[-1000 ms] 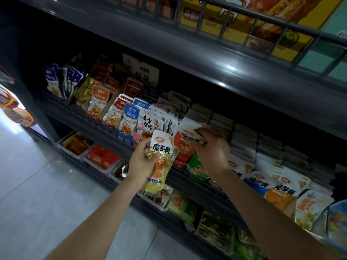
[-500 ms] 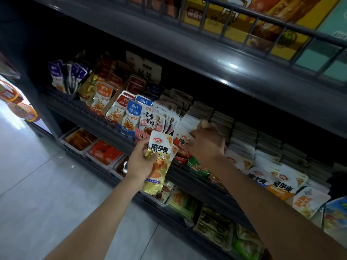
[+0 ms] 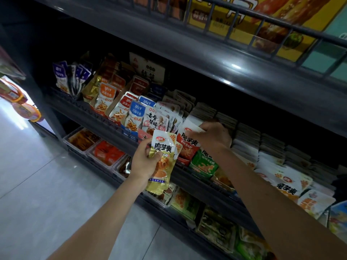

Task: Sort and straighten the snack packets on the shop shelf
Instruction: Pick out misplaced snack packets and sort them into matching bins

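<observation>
The left hand (image 3: 144, 162) gripped a small stack of gold packets (image 3: 163, 162), thumb laid across the front and fingers curled behind. It held them upright in the air just in front of the front edge of the middle shelf (image 3: 84, 114), not resting on it. A second packet's corner peeked out behind the first on the right side; how many were in the stack could not be told.

The right hand (image 3: 213, 136) reached over the shelf's front edge, its fingers curled down over the top of the red packet (image 3: 187, 147) standing first in its row. The fingertips were blurred, so the exact hold was unclear. Just right of and below the red packet, a green packet (image 3: 203, 164) leaned against the front edge, partly behind the forearm.

Toward the left end of the shelf stood a white packet with black lettering (image 3: 155, 121), a blue packet (image 3: 136, 114), an orange packet (image 3: 105, 95) and purple packets (image 3: 60, 76), all facing forward. Toward the right end, tight rows of pale packets (image 3: 244, 141) ran back to the rear edge.

Clear tubs (image 3: 82, 139) of snacks sat on the shelf below, and a yellow box (image 3: 242, 23) stood behind the rail of the shelf above.
</observation>
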Tool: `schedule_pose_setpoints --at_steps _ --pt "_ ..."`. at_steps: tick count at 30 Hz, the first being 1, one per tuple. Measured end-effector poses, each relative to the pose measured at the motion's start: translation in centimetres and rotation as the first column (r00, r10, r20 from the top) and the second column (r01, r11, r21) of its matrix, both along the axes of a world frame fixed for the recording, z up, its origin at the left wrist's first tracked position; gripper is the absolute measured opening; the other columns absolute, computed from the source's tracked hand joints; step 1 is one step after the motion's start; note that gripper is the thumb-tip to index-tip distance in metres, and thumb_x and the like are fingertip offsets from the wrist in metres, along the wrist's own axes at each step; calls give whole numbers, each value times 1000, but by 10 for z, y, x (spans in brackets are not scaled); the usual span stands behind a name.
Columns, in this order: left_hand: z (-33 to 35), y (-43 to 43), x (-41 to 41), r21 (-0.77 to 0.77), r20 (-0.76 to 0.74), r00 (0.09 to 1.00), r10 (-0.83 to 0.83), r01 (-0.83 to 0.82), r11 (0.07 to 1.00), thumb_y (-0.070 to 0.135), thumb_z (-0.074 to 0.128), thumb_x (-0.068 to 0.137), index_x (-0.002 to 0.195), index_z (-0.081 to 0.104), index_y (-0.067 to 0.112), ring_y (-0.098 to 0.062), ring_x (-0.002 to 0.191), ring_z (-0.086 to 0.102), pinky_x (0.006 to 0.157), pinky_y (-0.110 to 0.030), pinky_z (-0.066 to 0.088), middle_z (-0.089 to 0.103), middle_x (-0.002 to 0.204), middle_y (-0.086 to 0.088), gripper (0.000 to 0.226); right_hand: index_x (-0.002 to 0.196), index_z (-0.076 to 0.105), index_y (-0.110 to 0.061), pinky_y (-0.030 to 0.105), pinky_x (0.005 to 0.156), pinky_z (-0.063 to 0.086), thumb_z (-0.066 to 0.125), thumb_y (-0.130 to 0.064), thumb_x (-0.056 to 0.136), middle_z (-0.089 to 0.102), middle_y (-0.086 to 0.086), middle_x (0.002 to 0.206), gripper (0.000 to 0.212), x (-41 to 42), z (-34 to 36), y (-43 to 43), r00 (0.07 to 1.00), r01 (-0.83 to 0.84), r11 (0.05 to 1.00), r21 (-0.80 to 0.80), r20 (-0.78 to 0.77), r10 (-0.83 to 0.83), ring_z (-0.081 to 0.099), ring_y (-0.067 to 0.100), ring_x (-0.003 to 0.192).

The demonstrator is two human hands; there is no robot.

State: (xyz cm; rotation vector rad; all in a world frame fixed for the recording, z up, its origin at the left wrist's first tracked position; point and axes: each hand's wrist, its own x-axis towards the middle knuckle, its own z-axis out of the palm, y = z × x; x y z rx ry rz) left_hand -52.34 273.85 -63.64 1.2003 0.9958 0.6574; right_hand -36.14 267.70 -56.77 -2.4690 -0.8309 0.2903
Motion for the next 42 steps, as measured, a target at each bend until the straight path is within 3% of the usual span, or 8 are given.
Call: schedule_pose_setpoints --at_steps 7,16,20,24,28,32,37,42 --pt "-2 -2 5 -24 37 999 -5 6 1000 -1 60 85 115 52 26 -16 95 63 85 -40 53 66 98 5 41 94 72 -27 23 64 30 67 -65 67 54 -12 105 47 -4 -13 1 975 -65 995 -71 206 79 46 9 92" --pt "-4 -7 4 -40 94 995 37 -34 999 -4 60 85 110 54 27 2 76 65 55 -14 52 67 87 15 41 76 66 -37 34 84 44 70 -58 68 48 -22 109 22 -4 -13 -11 994 -104 987 126 -27 108 53 9 105" --pt "-3 -5 2 -71 115 991 63 -55 996 -2 60 85 106 56 31 0 75 68 59 -22 57 69 85 15 40 70 62 -38 28 73 32 67 -57 71 49 -19 107 19 -9 -14 -5 994 -94 994 55 56 91 52 13 102" --pt "3 -8 -1 -79 134 988 78 -68 995 -2 61 84 118 54 25 -4 79 68 64 -25 57 71 85 13 43 82 71 -35 32 82 42 68 -52 73 52 -14 115 20 -13 -12 -4 990 -132 990 39 51 130 52 17 109" --pt "11 -19 -12 -160 203 972 118 -86 983 -4 62 83 115 55 21 -9 71 71 54 -27 56 75 76 10 41 99 69 -29 41 93 45 70 -47 75 47 -8 123 31 -25 -3 -25 990 -142 955 259 32 138 47 19 117" --pt "24 -36 -30 -252 250 957 144 -80 965 -6 64 80 107 60 19 -18 70 72 51 -29 56 76 79 2 38 110 67 -18 34 81 48 66 -56 74 59 3 117 52 -58 6 -58 972 -167 913 372 218 89 53 23 109" --pt "44 -67 -54 -320 287 945 156 -59 946 -7 66 76 99 62 20 -21 70 72 54 -31 57 76 83 -4 35 98 59 -28 25 58 47 71 -54 71 67 -8 79 40 -92 17 -80 971 -165 958 234 -133 200 63 7 70" --pt "62 -92 -69 -370 256 953 164 -60 927 -10 67 71 103 62 18 -22 71 72 54 -32 58 75 90 -9 42 81 69 -16 19 44 46 73 -9 77 69 -3 64 9 -103 23 -98 795 -67 902 426 -524 307 62 2 49"
